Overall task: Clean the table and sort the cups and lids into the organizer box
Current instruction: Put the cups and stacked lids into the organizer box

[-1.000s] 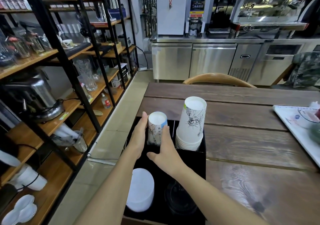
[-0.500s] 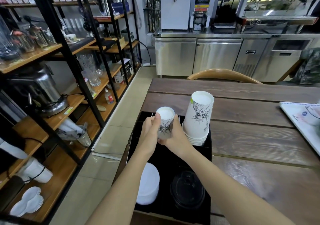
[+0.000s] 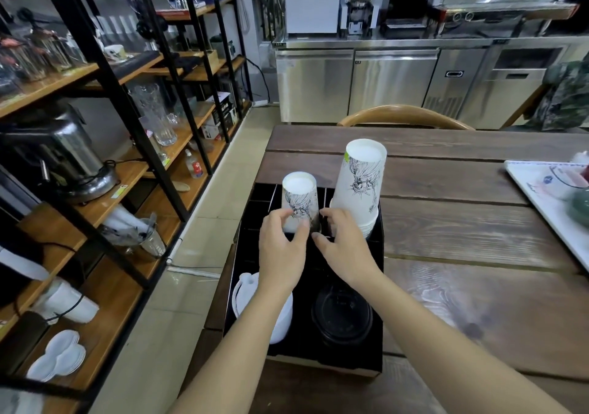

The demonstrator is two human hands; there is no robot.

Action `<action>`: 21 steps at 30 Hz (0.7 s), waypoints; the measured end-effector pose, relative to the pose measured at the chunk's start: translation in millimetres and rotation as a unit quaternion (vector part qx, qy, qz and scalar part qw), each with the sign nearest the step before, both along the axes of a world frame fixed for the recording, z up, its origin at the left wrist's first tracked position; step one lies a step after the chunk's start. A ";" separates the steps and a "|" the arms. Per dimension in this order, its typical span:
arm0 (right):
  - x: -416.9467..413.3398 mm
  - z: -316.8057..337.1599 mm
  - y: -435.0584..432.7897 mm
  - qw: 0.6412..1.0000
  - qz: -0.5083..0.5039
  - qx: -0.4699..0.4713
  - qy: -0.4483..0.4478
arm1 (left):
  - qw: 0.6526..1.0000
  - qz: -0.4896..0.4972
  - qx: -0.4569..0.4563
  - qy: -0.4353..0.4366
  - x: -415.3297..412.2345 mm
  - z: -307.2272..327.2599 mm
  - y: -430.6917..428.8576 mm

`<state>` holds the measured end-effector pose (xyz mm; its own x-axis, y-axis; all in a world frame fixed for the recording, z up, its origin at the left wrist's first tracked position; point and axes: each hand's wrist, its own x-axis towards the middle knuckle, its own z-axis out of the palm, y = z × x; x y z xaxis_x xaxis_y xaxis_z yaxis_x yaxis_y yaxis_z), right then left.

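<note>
A black organizer box (image 3: pixel 376 362) sits at the left edge of the wooden table (image 3: pixel 471 232). In its far left compartment a small upside-down paper cup (image 3: pixel 299 195) with a black drawing stands upright. My left hand (image 3: pixel 282 248) grips its lower left side, and my right hand (image 3: pixel 342 241) touches its lower right side with the fingertips. A taller stack of upside-down printed cups (image 3: pixel 360 184) fills the far right compartment. White lids (image 3: pixel 282 318) lie in the near left compartment, partly under my left forearm. Black lids (image 3: pixel 342 318) lie in the near right one.
A white tray (image 3: pixel 548 200) with items lies at the table's right edge. A wooden chair back (image 3: pixel 404 117) stands beyond the table. Black-framed wooden shelves (image 3: pixel 105 146) with glassware and appliances line the left side across a tiled aisle. Steel counters run along the back.
The small cup has gone down into the far left compartment with both hands following it. The hands now rest lower on its sides.
</note>
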<state>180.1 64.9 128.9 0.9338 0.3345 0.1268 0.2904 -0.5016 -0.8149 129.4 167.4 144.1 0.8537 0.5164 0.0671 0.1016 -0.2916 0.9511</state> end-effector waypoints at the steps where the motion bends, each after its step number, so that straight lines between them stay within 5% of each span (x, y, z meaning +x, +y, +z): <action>1: -2.3 -0.7 -5.1 1.000 -0.013 -0.001 0.012 | 1.000 -0.008 -0.003 0.006 -4.8 -3.7 -4.8; 10: -36.5 -12.1 -52.5 0.996 -0.061 -0.030 0.054 | 0.982 -0.108 0.023 0.152 -43.1 -41.5 -32.5; 21: -75.3 -32.1 -80.1 0.989 -0.032 -0.090 0.112 | 0.975 -0.094 -0.011 0.200 -62.5 -58.8 -46.1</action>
